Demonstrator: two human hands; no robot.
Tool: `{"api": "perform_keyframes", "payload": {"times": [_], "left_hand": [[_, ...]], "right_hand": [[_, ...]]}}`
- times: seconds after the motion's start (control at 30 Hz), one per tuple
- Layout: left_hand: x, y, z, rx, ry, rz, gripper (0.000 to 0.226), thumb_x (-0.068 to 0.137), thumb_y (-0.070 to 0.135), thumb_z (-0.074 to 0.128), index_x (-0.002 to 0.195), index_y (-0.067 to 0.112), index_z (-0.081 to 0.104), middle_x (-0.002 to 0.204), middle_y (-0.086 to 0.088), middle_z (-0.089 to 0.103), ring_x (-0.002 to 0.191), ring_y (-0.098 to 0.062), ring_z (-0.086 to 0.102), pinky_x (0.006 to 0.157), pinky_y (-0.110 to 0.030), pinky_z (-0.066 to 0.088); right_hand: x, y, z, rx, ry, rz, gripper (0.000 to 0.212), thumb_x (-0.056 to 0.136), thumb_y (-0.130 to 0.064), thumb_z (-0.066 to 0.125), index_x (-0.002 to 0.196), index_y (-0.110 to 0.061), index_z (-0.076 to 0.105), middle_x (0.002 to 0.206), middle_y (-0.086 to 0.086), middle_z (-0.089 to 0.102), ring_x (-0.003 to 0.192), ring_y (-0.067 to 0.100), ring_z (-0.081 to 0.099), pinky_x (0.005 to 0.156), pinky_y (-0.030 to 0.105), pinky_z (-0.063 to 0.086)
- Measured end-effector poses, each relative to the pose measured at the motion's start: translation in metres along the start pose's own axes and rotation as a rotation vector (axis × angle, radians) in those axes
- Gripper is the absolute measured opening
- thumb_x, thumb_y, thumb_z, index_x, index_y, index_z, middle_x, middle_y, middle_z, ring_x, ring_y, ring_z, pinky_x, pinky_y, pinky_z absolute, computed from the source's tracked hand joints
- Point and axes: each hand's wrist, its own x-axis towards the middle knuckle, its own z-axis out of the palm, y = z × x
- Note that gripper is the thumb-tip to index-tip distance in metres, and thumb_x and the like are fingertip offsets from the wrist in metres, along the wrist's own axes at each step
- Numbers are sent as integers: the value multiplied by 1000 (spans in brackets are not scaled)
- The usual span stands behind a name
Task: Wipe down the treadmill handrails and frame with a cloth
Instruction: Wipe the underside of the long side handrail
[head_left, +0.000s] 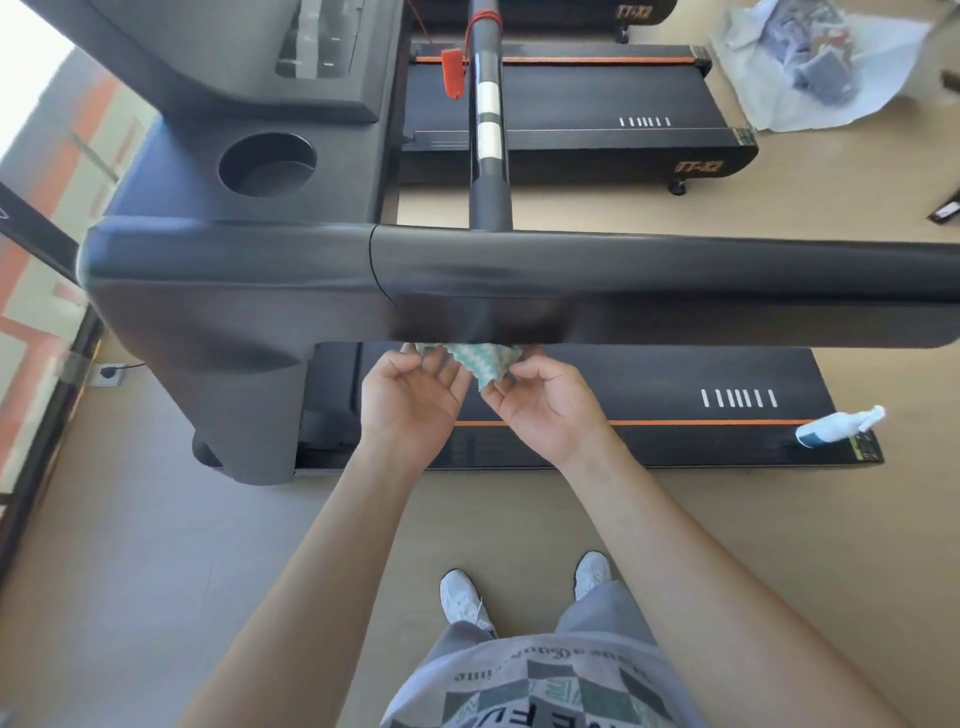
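Black padded treadmill handrail (649, 275) spans the view from the dark console housing (208, 291) at the left to the right edge. Far left, a white wall socket (106, 373) with a black plug sits low beside the floor. A round black cup holder (267, 163) is sunk into the housing's top, near its left edge. A red plastic safety key (453, 73) hangs just beside the far black rail with silver bands (488, 119).

Just under the near handrail's lower edge, the left hand (410, 400) curls its fingers on the left edge of a green-and-white zigzag-patterned cloth (475, 361). The right hand (545, 410) pinches the cloth's lower right corner between thumb and fingers. The cloth's top is hidden behind the rail, so contact cannot be told. Both hands are above the black treadmill deck with an orange stripe (649, 384).

A white spray bottle (836, 427) lies on its side at the deck's right end, near the front corner. A clear plastic bag (810, 67) lies on the tan floor, top right.
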Motion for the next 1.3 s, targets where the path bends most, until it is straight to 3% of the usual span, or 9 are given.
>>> {"api": "perform_keyframes", "payload": {"times": [0.13, 0.27, 0.37, 0.47, 0.57, 0.77, 0.93, 1.1, 1.3], "left_hand": [[3, -21, 18, 56, 26, -34, 24, 67, 1, 46, 67, 18, 29, 70, -2, 35, 65, -23, 41, 75, -33, 53], [4, -48, 36, 110, 63, -46, 29, 65, -1, 39, 67, 20, 19, 69, -1, 28, 64, -22, 29, 70, -29, 42], [5, -74, 49, 75, 54, -71, 26, 73, -5, 30, 69, 20, 24, 72, -2, 38, 69, -22, 42, 81, -30, 48], [9, -100, 61, 21, 10, -91, 25, 73, -7, 31, 76, 17, 40, 86, -7, 55, 92, -28, 59, 91, -34, 56], [8, -127, 72, -30, -45, -89, 33, 66, -6, 40, 92, 12, 50, 106, -13, 62, 113, -36, 61, 99, -38, 55], [4, -181, 107, -64, -64, -79, 30, 65, -1, 40, 88, 9, 55, 105, -14, 65, 111, -37, 63, 110, -42, 49], [4, -230, 134, -15, -27, -112, 22, 68, -1, 41, 82, 10, 56, 102, -12, 66, 105, -33, 67, 108, -39, 51], [10, -282, 160, 13, -38, -159, 34, 76, -5, 42, 102, 6, 61, 118, -15, 66, 116, -33, 64, 106, -37, 53], [15, -338, 189, 12, 1, -184, 33, 97, -10, 39, 113, 3, 64, 128, -15, 68, 121, -27, 67, 97, -32, 58]], "right_hand": [[-8, -19, -14, 17, 38, -68, 28, 87, 15, 34, 82, -8, 49, 99, 16, 60, 99, 31, 62, 86, 37, 53], [-19, -42, -28, 40, 48, -99, 31, 87, 16, 31, 84, -9, 49, 94, 13, 58, 90, 28, 63, 68, 35, 58], [-32, -65, -40, 58, 54, -110, 33, 88, 17, 29, 87, -8, 51, 91, 12, 60, 82, 27, 68, 63, 32, 58], [-44, -90, -55, 77, 46, -127, 36, 89, 17, 28, 90, -7, 54, 94, 13, 61, 82, 28, 72, 67, 33, 60], [-55, -115, -71, 81, 38, -133, 36, 88, 18, 29, 94, -6, 55, 101, 14, 61, 93, 30, 70, 75, 37, 61], [-76, -170, -104, 42, 56, -138, 34, 90, 18, 31, 95, -6, 54, 95, 15, 60, 97, 31, 64, 68, 33, 60], [-92, -215, -137, -28, 57, -167, 31, 92, 16, 34, 93, -7, 55, 92, 12, 60, 86, 23, 64, 69, 28, 58], [-111, -258, -167, -71, 75, -219, 28, 95, 14, 38, 89, -6, 58, 87, 9, 64, 81, 18, 66, 72, 23, 57], [-127, -296, -189, 99, 145, -274, 20, 100, 5, 47, 94, -3, 64, 84, 5, 71, 75, 13, 72, 69, 21, 58]]}}
